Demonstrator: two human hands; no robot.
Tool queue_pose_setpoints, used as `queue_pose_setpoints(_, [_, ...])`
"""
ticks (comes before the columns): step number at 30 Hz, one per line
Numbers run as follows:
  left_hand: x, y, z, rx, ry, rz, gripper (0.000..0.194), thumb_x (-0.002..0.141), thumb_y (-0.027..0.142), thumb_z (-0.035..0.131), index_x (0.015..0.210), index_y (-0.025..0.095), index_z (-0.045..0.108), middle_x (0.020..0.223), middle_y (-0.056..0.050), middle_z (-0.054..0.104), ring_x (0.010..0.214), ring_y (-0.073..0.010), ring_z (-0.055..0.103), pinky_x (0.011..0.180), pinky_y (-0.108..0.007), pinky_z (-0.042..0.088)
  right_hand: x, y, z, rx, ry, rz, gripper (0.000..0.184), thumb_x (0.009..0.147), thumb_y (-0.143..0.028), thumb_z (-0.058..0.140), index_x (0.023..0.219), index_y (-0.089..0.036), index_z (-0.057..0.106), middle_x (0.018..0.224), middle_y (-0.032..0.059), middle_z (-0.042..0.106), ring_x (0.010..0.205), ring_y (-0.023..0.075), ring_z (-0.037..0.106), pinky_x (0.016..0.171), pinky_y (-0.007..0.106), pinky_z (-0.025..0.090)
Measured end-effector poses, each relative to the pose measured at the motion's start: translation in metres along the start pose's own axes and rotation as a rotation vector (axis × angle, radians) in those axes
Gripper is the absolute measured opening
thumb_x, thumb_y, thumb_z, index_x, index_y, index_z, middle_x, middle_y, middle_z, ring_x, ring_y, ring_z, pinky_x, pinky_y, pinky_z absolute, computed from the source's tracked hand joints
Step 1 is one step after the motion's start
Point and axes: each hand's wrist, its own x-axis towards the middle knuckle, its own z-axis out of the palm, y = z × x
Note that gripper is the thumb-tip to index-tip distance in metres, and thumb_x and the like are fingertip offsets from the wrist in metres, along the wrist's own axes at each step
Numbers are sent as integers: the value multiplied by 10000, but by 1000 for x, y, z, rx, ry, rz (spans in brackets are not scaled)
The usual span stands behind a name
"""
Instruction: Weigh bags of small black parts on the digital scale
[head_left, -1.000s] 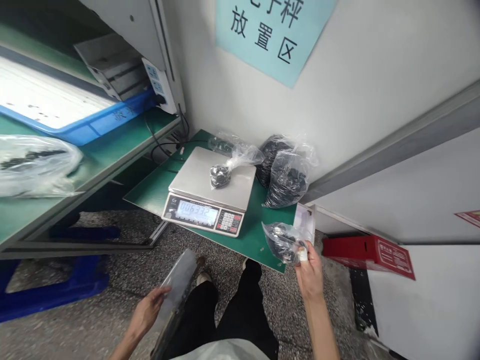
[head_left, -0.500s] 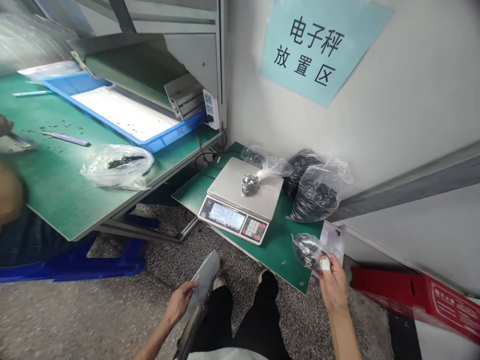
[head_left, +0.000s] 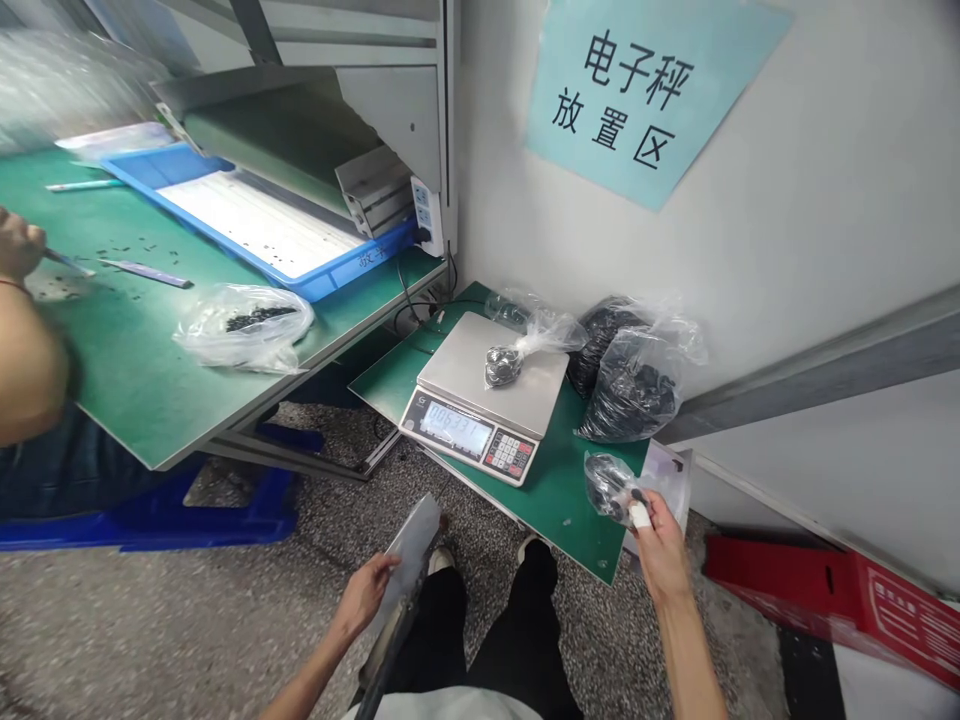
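My right hand (head_left: pixel 660 545), a white wrap on one finger, is closed on the neck of a small clear plastic bag (head_left: pixel 606 485) with black pieces inside, over the front right of the green table. My left hand (head_left: pixel 367 595) grips a flat greyish sheet-like item (head_left: pixel 414 540) low above the floor; its exact kind is unclear. Between and beyond my hands stands an electronic scale (head_left: pixel 457 430), its display lit with 0.06331 or similar. On its metal pan lies a knotted clear bag (head_left: pixel 502 367) of black pieces.
Two larger bags of black pieces (head_left: pixel 634 395) lean by the wall. On the left table (head_left: pixel 135 400) are an open bag (head_left: pixel 247 325), tweezers (head_left: pixel 146 272) and a blue tray (head_left: pixel 322 285); a co-worker's hand (head_left: pixel 19 245) works there. A red box (head_left: pixel 810 580) stands right.
My right hand has risen slightly with the small bag. The co-worker's hand and arm have come further into view at left. The scale and the bag on it stay as they were.
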Motion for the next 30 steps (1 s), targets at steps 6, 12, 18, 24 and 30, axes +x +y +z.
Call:
queue_pose_setpoints(6, [2,3,-3,17,18,-25,347,742,219,392,895,193,703,900,-36,728,876,-189,688,830,-262,516,9,-5,5,-42,-34,-6,381,786,-443,642,1066,-188,600,964,44,650,844,173,581,766,271,444])
queue_pose_setpoints(12, [3,7,-8,45,7,-27,371,767,224,373,918,180,709,951,-57,725,916,-197,680,868,-277,501,22,13,18,-126,-36,-32,415,768,-429,583,1094,-171,579,918,50,650,805,187,590,760,299,465])
queue_pose_setpoints(18, [3,16,-22,81,-66,58,358,828,240,349,951,197,683,1027,-48,694,928,-191,654,866,-270,481,25,69,41,-347,-60,11,392,641,-318,481,968,-161,628,989,100,678,910,265,627,868,411,484])
queue_pose_setpoints(24, [-4,79,-54,309,-257,276,421,788,51,311,974,204,656,992,-56,657,923,-196,631,809,-274,444,2,48,40,-541,-2,-43,516,709,-241,418,1194,-123,551,1210,167,567,1149,330,512,1003,524,381])
queue_pose_setpoints(30, [-14,159,-63,367,-499,504,373,781,21,384,872,219,687,942,-41,692,913,-205,622,841,-294,411,-79,-16,108,-724,-677,-500,578,737,-20,386,1274,-176,531,1282,81,557,1225,223,480,1068,374,377])
